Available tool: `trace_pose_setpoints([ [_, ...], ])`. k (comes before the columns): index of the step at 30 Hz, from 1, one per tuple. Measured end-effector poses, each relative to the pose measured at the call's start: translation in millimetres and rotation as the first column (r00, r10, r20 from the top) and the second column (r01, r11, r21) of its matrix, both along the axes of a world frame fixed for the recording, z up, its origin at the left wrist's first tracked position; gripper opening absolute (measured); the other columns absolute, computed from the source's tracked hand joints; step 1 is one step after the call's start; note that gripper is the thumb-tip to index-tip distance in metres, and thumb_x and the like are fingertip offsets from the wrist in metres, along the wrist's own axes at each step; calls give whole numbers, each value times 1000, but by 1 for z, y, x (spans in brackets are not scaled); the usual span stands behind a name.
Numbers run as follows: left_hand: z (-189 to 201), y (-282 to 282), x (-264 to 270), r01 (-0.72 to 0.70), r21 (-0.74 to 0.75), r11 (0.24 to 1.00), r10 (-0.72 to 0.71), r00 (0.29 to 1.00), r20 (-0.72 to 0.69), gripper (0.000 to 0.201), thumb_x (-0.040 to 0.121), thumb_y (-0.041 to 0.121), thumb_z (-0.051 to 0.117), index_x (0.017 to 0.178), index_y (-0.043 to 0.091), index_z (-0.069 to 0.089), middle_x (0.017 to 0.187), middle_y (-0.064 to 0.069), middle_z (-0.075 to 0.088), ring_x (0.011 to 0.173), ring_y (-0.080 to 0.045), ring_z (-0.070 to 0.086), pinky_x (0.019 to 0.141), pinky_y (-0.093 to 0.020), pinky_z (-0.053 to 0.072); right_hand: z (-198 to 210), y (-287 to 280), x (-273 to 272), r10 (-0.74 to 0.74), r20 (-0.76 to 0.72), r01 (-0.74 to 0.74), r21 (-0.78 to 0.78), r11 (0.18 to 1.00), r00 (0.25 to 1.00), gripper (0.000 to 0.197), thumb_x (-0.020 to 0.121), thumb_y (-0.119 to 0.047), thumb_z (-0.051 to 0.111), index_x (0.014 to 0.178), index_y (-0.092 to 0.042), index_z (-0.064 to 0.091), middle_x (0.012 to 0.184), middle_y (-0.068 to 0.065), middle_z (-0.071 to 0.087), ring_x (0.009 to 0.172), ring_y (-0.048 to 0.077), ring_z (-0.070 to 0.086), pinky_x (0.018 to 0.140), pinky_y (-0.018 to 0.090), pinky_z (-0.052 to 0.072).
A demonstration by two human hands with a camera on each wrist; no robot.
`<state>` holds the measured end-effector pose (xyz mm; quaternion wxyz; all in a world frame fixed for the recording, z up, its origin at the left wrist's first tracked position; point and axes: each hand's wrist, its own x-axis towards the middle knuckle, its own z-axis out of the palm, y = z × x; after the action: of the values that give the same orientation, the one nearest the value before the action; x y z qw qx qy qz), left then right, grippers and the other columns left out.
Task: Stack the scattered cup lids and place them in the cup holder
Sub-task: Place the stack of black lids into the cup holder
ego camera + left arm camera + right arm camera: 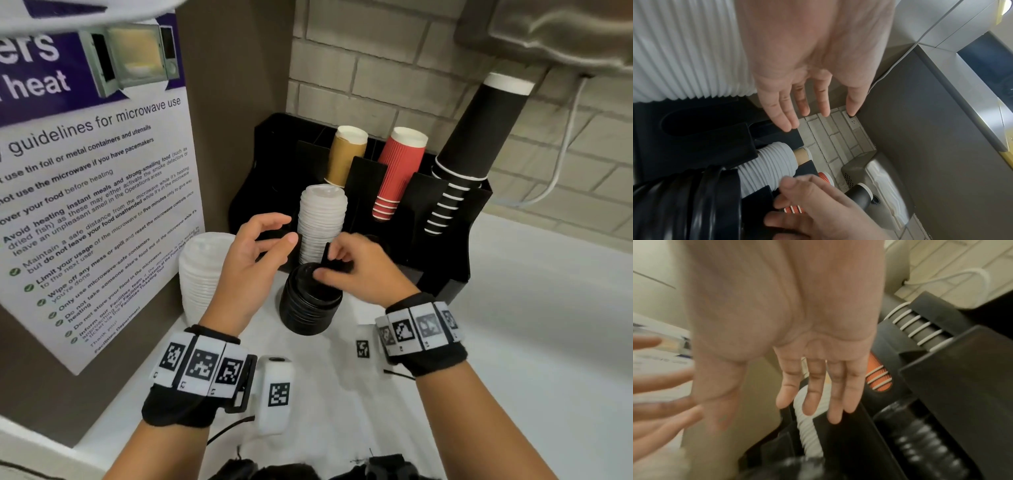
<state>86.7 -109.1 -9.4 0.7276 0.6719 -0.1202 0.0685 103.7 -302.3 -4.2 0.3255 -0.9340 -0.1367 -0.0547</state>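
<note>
The right hand [356, 270] rests with relaxed fingers on top of the black lid stack [310, 301], gripping nothing, while the left hand [255, 253] hovers open and empty beside it. That stack stands on the counter [531, 342] just before the cup holder [445, 222], next to the seated white lids [320, 222]. Best clasp it from both sides, keep it upright and lower it squarely.

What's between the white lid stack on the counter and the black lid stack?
In the head view, the left hand hangs between the white lid stack on the counter and the black lid stack, fingers loosely spread, holding nothing.
</note>
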Motion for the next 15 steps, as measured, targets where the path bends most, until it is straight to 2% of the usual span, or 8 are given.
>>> trace_pose_setpoints([
  [2, 0, 0, -1, 1, -9, 1000, -1, 1000, 2, 36, 78, 43, 61, 112, 31, 61, 118, 14, 57, 102, -6, 63, 86, -28, 54, -10, 9, -2, 40, -98, -43, -28, 999, 994, 45, 69, -38, 81, 94, -18, 50, 99, -4, 47, 92, 13, 49, 81, 26, 46],
  [6, 0, 1, -1, 4, -12, 1000, -4, 1000, 4, 33, 79, 42, 61, 111, 32, 61, 120, 11, 57, 99, -4, 63, 87, -28, 54, -25, 19, -2, 3, -173, -9, -30, 1000, 985, 62, 59, -39, 86, 98, -21, 41, 105, -2, 40, 95, 19, 49, 82, 33, 49],
  [10, -1, 0, 2, 8, -11, 1000, -8, 1000, 13, 20, 92, 23, 62, 110, 31, 61, 116, 13, 57, 94, 0, 63, 85, -27, 54, -31, 24, 0, -16, -184, 16, -3, 1000, 983, 64, 58, -35, 86, 98, -22, 38, 105, -2, 36, 89, 20, 50, 79, 35, 52],
  [13, -2, 0, 2, 7, -13, 1000, -7, 1000, 12, 22, 89, 27, 62, 111, 31, 61, 115, 16, 58, 94, 1, 62, 85, -28, 53, -34, 27, 0, -17, -169, 17, 3, 1000, 985, 62, 60, -30, 84, 99, -22, 37, 107, 0, 34, 88, 24, 51, 77, 35, 53],
  [15, -3, 2, 2, 1, -7, 1000, -1, 1000, 14, 26, 86, 34, 63, 112, 31, 62, 116, 16, 58, 96, 1, 62, 91, -33, 54, -33, 26, 0, -20, -140, 24, 30, 999, 990, 60, 60, -29, 82, 99, -24, 37, 107, -1, 34, 91, 24, 50, 80, 37, 52],
])
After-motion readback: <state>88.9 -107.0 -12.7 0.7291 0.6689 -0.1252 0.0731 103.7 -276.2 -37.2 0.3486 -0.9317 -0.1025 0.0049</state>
